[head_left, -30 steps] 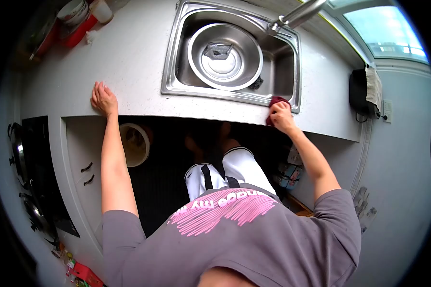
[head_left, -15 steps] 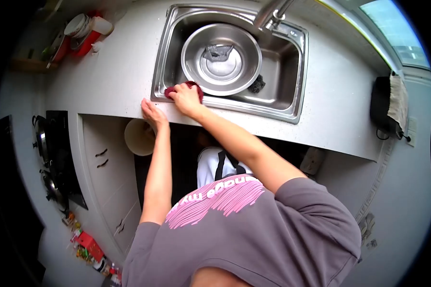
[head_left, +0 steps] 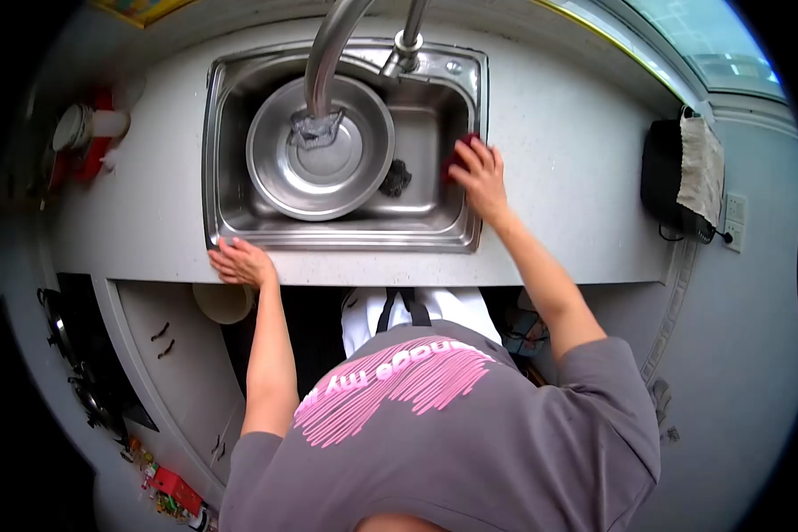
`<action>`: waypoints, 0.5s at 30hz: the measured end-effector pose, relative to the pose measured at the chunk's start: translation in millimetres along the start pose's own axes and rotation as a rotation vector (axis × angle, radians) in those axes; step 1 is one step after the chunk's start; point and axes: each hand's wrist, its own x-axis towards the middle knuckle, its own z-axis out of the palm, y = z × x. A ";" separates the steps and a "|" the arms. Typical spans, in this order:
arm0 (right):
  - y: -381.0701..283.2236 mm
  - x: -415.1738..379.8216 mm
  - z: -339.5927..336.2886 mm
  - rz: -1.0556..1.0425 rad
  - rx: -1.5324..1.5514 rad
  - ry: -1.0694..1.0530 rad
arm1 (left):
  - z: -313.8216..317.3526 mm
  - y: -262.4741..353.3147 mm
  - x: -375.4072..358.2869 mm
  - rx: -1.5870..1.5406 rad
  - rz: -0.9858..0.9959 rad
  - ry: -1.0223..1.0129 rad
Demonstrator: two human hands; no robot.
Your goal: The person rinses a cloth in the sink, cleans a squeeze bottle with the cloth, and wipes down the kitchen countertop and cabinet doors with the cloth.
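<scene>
At the sink's right rim, my right hand (head_left: 482,184) is closed on a dark red cloth (head_left: 455,165), which is partly hidden under the fingers. My left hand (head_left: 242,263) lies with fingers stretched out on the counter edge, by the front left corner of the steel sink (head_left: 346,239). Inside the sink stands a round metal basin (head_left: 363,173), toward the left. A crumpled grey, thin-looking piece (head_left: 317,131) lies in the basin, partly behind the faucet. To the basin's right, a dark scouring pad (head_left: 396,178) rests on the sink floor.
A curved faucet (head_left: 332,53) arches over the basin. Stacked bowls (head_left: 73,129) and red items stand at the counter's left end. A black appliance (head_left: 663,173) with a beige cloth (head_left: 700,173) sits at the right. Below the counter is a pale bucket (head_left: 223,302).
My right hand has carried the red cloth from the sink's front left corner to its right rim. My left hand still rests near the front left corner. The view has shifted rightward.
</scene>
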 end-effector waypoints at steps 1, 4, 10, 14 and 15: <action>23.8 29.3 4.6 0.006 0.026 0.060 | -0.4 -1.4 -0.4 0.006 -0.004 0.002; 94.0 122.5 22.1 0.002 -0.006 0.278 | 0.4 -2.7 -0.3 0.050 -0.004 0.002; 110.5 198.1 34.3 0.263 0.190 0.341 | -4.3 1.7 0.2 0.074 -0.014 -0.001; 80.6 126.1 35.7 0.077 0.054 0.287 | -0.4 1.6 4.7 0.083 -0.008 0.011; 59.6 107.7 24.6 0.049 0.034 0.259 | 2.4 -1.8 1.3 0.087 -0.017 0.006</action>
